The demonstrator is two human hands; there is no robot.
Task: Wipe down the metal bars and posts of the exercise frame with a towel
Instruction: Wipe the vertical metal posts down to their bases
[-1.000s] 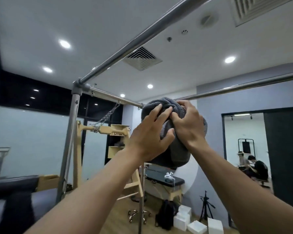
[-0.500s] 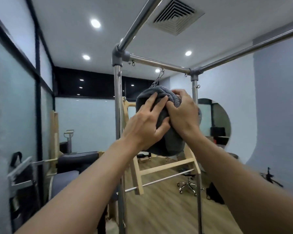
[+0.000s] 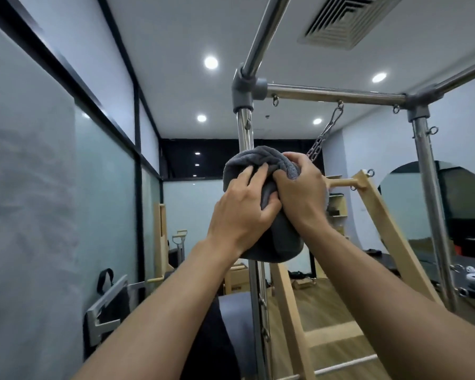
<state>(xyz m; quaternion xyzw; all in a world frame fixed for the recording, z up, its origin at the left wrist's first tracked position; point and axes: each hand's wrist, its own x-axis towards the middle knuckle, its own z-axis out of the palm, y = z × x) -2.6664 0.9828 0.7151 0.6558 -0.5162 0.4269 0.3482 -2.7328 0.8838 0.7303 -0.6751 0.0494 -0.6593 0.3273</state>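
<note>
Shifted to the left post (image 3: 244, 130), the towel (image 3: 255, 160) is gripped by left hand (image 3: 239, 215) and right hand (image 3: 299, 193); post wiping likely starts.

Saw thick, matt, ribbed cloth in the towel (image 3: 258, 160); glossy, smooth metal on the post (image 3: 244, 130) and crossbar (image 3: 335, 95); dull finish on the corner joint (image 3: 244, 90); pale, smooth wood on the ladder (image 3: 390, 215).

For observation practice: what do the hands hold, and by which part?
A grey towel: the left hand grips its middle, the right hand its upper right edge.
</note>
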